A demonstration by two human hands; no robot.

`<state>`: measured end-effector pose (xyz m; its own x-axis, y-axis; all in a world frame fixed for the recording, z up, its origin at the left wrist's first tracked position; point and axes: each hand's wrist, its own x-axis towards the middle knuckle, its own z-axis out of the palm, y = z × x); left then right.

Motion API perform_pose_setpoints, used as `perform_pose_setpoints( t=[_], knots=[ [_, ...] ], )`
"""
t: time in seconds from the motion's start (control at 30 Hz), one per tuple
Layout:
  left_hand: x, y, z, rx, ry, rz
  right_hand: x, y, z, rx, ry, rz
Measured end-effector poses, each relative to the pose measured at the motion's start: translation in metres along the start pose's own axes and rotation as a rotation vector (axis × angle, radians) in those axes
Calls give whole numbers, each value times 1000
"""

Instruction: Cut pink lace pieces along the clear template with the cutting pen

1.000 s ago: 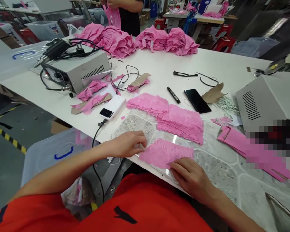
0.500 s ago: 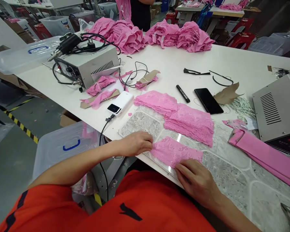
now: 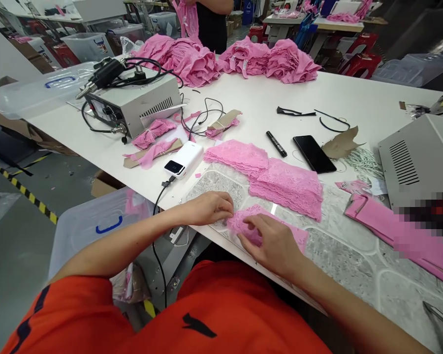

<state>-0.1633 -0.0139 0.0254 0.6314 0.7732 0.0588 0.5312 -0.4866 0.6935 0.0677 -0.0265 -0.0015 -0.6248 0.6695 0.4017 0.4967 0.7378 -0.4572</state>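
A single pink lace piece point(image 3: 293, 231) lies flat at the near edge of the table. My left hand point(image 3: 210, 207) is closed, fingertips pinching its left end. Over the middle of that lace hovers or rests my right hand point(image 3: 276, 243), thumb and forefinger apart; whether they touch the cloth is hard to see. Part of the lace is hidden beneath this hand. Just beyond are two overlapping stacks of pink lace, a left stack point(image 3: 236, 155) and a right stack point(image 3: 288, 187). The lace lies on a grey stone-patterned mat point(image 3: 349, 263).
Behind the stacks lie a black marker point(image 3: 276, 144), a phone point(image 3: 314, 154) and a white power bank point(image 3: 186, 157) with a cable. A grey machine box point(image 3: 136, 101) stands left, another point(image 3: 417, 157) right. Folded pink fabric point(image 3: 372, 216) and a metal tool point(image 3: 441, 314) lie rightward. Pink garment heaps point(image 3: 180, 56) line the back.
My right hand has left the lace's near right edge and moved left toward my left hand, its fingers parting. My left hand stays at the lace's left end. The view has shifted slightly.
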Motion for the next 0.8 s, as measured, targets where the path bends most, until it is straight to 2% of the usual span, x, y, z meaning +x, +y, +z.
perform_pose_setpoints(
  t=[0.13,0.23,0.37,0.47,0.53,0.63,0.7,0.8],
  knots=[
    [-7,2,9,45,92,-2,20,6,20,153,-92,160],
    [-18,5,22,156,178,61,24,10,25,209,-88,205],
    [-29,6,40,493,220,244,25,8,17,289,-42,246],
    [-30,4,46,577,268,230,20,8,-3,340,44,298],
    [-30,3,45,580,277,227,8,10,-23,421,141,398],
    [-28,6,38,586,247,235,-24,17,-55,535,357,604],
    [-26,10,34,601,195,229,-52,24,-73,503,509,712],
    [-17,17,28,649,134,243,-95,32,-88,399,646,850]
  ],
)
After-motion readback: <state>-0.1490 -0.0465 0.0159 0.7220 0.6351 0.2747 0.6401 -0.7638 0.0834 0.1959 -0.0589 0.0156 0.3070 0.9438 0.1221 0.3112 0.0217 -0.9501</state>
